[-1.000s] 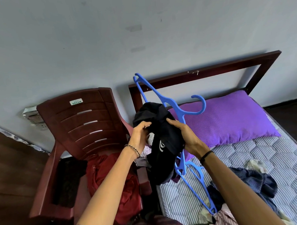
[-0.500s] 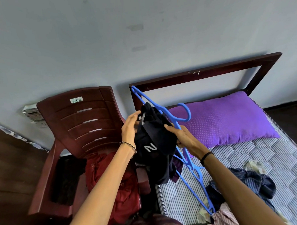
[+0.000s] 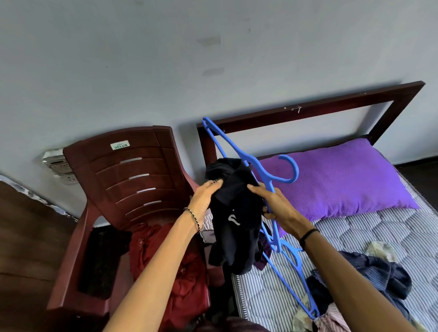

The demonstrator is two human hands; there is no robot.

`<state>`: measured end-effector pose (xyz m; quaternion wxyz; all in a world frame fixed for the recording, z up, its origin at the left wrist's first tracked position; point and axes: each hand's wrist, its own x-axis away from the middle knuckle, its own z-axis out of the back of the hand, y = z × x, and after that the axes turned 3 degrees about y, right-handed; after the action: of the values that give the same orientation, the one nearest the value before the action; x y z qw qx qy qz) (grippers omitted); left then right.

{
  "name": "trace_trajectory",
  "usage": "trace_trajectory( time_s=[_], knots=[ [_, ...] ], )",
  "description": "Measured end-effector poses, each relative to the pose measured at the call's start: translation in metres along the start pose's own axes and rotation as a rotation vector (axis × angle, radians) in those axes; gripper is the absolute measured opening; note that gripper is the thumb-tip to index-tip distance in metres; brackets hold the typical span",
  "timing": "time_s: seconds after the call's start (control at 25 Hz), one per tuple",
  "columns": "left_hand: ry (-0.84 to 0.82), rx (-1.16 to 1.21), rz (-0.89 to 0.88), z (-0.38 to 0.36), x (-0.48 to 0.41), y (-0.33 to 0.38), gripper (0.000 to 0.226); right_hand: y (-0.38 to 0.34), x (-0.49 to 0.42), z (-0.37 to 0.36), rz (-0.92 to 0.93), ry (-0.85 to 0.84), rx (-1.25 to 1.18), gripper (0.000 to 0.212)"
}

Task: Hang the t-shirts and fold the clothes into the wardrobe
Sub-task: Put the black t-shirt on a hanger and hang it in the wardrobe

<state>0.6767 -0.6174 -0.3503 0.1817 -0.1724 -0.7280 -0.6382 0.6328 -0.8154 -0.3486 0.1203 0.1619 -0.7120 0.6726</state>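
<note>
A black t-shirt (image 3: 236, 215) with a small white mark hangs bunched between my hands, held in the air over the gap between chair and bed. My left hand (image 3: 205, 196) grips its upper left part. My right hand (image 3: 275, 206) holds the blue plastic hanger (image 3: 266, 173) together with the shirt's right side; the thumb pinches the hanger's stem. The hanger's hook curls toward the pillow and one arm points up toward the headboard. Its lower arm runs down to the bed's near clothes.
A maroon plastic chair (image 3: 128, 174) stands left with red clothes (image 3: 182, 273) on its seat. The bed's striped mattress (image 3: 391, 233) carries a purple pillow (image 3: 344, 178) and a heap of dark blue clothes (image 3: 368, 272). A dark wooden headboard (image 3: 311, 109) stands against the grey wall.
The hanger has tilted so its hook sits further right. My left hand has slid from the shirt's top down onto its left side; the shirt is regathered.
</note>
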Motion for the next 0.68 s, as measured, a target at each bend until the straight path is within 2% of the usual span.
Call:
trace_trajectory(
  time_s=[0.08, 0.24, 0.4, 0.44, 0.56, 0.68],
  knots=[
    [0.076, 0.014, -0.062, 0.000, -0.002, 0.001, 0.009, -0.001, 0.000, -0.001, 0.018, 0.016, 0.055, 0.032],
    [0.112, -0.392, -0.307, 0.003, -0.002, 0.001, 0.020, -0.007, 0.000, -0.003, 0.135, 0.108, 0.095, 0.042],
    [0.120, -0.881, -0.395, -0.005, 0.006, 0.013, 0.019, -0.010, -0.007, -0.004, 0.200, 0.118, 0.097, 0.015],
    [0.115, -0.968, -0.401, -0.010, 0.009, 0.015, 0.022, -0.010, -0.009, -0.005, 0.212, 0.099, 0.106, 0.014],
    [0.099, -1.077, -0.451, -0.018, 0.013, 0.018, 0.027, -0.011, -0.014, -0.011, 0.218, 0.004, 0.096, 0.030],
    [0.103, -0.973, -0.529, -0.010, 0.009, 0.013, 0.026, -0.011, -0.016, -0.010, 0.139, -0.023, 0.087, 0.022]
  ],
)
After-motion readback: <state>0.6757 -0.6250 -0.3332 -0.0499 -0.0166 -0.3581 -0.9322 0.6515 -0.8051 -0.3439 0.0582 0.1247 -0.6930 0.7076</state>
